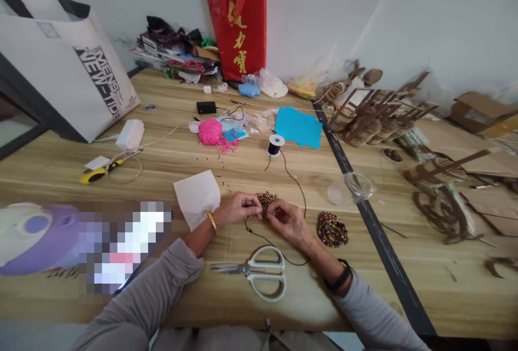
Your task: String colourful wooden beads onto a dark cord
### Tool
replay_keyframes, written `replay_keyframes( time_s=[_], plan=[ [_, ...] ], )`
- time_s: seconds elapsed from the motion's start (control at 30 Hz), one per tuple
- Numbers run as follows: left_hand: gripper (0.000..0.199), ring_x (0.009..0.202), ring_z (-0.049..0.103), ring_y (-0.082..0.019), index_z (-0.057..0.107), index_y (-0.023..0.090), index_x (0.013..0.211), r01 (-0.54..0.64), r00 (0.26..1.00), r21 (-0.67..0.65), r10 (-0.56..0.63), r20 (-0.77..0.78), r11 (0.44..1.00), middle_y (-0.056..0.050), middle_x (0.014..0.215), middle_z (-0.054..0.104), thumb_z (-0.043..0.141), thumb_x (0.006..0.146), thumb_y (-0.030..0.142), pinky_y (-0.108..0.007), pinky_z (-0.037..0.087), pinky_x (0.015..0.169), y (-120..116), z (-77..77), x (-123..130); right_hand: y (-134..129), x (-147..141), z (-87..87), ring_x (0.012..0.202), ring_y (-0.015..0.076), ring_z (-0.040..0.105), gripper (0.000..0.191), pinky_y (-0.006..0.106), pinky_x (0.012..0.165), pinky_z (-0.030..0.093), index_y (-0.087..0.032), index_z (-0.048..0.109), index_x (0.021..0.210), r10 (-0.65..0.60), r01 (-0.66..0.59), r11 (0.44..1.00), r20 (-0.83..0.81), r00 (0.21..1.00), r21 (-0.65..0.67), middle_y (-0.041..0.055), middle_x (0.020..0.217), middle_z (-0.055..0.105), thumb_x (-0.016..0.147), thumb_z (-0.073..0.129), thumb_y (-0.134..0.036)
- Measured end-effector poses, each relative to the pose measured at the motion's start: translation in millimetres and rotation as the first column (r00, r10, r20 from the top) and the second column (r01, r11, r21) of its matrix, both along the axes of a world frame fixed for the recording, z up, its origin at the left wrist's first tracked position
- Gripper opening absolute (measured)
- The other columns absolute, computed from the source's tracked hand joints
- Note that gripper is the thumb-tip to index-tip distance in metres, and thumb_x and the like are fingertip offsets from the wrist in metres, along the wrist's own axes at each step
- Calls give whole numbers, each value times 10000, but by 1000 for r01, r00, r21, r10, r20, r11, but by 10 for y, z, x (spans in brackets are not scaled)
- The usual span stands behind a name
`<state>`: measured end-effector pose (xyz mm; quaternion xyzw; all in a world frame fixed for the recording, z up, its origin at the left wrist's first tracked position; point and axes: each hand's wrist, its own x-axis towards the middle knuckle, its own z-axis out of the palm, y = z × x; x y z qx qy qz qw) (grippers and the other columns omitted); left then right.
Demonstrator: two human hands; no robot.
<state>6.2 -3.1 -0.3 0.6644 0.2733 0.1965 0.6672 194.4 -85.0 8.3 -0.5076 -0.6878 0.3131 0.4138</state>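
Observation:
My left hand [244,206] is closed in a pinch on a thin black cord [265,239], which hangs from its fingertips with a few small beads threaded near the top. Facing it, my right hand [289,221] has thumb and fingers pressed together; whatever lies in that pinch is too small to make out. Just behind the fingertips sits a pile of multicoloured beads [266,198], partly hidden by the hands. The cord loops under my right wrist. A spool of black cord [275,146] stands farther back, its loose line running down towards my right hand.
White-handled scissors [265,271] lie before my hands. A coiled bead string [332,228] rests right of my right hand, near a clear plastic cup [351,188]. White paper [198,197], pink yarn [211,132] and blue sheets [298,126] lie around; a phone [133,243] is at left.

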Motion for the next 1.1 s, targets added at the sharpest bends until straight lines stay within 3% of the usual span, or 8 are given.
replay_keyframes(
  time_s=[0.37,1.1],
  plan=[
    [283,644,593,-105,629,98,774,22,1000,0,-22,10,1000,-50,706,680,672,758,378,-206,431,635,0,6,-4,-6,10,-38,681,128,606,115,228,616,493,-168,622,847,-3,-1,999,-93,996,-40,45,793,666,835,580,-274],
    [281,646,570,-103,622,98,773,37,999,13,-37,2,999,-45,703,668,654,770,377,-213,424,643,-14,33,-1,14,31,-91,662,124,597,149,230,602,486,-166,637,857,33,-43,996,-137,990,-78,46,789,667,839,596,-308]
  ],
)
